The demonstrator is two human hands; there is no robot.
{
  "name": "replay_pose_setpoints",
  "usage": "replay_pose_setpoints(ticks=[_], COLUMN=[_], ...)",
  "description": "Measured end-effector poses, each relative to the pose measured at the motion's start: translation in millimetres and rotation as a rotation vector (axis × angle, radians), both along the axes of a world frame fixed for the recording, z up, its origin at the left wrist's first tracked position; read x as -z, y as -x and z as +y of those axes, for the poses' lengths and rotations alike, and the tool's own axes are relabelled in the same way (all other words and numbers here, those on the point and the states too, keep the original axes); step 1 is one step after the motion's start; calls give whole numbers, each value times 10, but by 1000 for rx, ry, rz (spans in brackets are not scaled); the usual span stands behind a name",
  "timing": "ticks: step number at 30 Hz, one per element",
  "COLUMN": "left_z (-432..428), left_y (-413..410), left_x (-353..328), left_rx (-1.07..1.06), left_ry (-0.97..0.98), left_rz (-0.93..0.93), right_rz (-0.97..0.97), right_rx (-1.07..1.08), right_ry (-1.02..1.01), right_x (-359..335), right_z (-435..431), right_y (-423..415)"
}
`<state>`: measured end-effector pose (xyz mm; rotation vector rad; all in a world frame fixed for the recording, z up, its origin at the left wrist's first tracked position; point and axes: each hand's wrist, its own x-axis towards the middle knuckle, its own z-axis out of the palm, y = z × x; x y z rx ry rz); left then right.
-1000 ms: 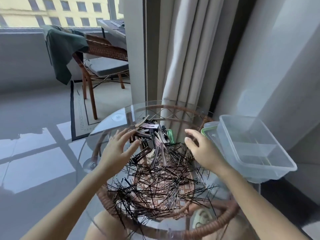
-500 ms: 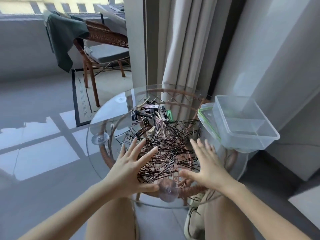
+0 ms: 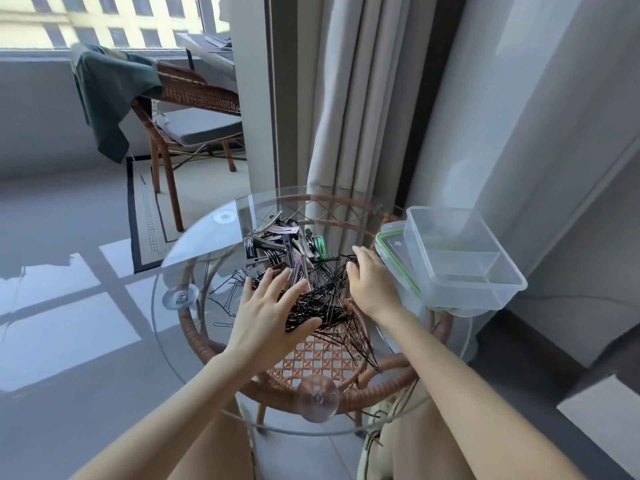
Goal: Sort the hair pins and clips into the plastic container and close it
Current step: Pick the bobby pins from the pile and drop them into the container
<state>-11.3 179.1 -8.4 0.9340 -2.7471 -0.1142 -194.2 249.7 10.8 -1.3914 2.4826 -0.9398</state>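
1. Head view, my hands: my left hand [image 3: 273,313] lies flat on the near left side of the pins [image 3: 325,299], with its fingers spread and straight, gripping nothing.
2. My right hand [image 3: 372,285] rests against the right edge of the same heap. Its fingers are relaxed and a little cupped, and it holds nothing.
3. The pins are a tangled black pile in the middle of the table [image 3: 194,265], with a few loose ones strewn to the left and toward me.
4. The clips [image 3: 284,247] lie just beyond the pins, touching them. Most are dark, and a green clip [image 3: 320,247] lies at their right end.
5. The container [image 3: 460,261] is clear plastic and stands open at the table's right edge, jutting out past the glass, with a divider wall across its inside.
6. The lid [image 3: 391,251], rimmed in green, lies partly under the container, just beside my right hand. It bears a small raised mark that is too blurred to read.
7. The table is a round sheet of glass on a rattan frame [image 3: 381,386], with clear suction cups [image 3: 318,398] between them and a woven cane panel below.
8. A pale curtain [image 3: 349,98] hangs behind the table, beside a grey wall.
9. To the left there is a glossy grey floor and a rug [image 3: 145,216].
10. On the rug stands a rattan chair [image 3: 194,95] with a green cloth [image 3: 110,88] draped over it.
11. A yellow building [image 3: 104,26] shows through the window.
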Motion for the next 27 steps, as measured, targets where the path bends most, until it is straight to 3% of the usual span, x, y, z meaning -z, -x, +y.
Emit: replay_pose_setpoints(ticks=[3, 8, 12, 21, 23, 25, 27], left_z=[7, 19, 45, 11, -13, 17, 81], left_y=[-43, -245, -318, -222, -374, -533, -598], left_x=[-36, -42, 22, -111, -140, -151, -117], left_rx=[-29, -203, -240, -18, 42, 131, 191], left_ry=[24, -76, -211, -478, -441, -299, -206], left_rz=[9, -36, -34, 196, 186, 33, -113], right_rz=[125, 170, 45, -357, -241, 3, 182], right_rx=[7, -9, -77, -277, -339, -393, -409], right_ry=[-199, -141, -58, 91, -67, -343, -474], right_x=[141, 184, 183, -315, -349, -256, -97], right_z=[-213, -202, 26, 629, 876, 1092, 1169], right_y=[232, 130, -141, -443, -314, -174, -66])
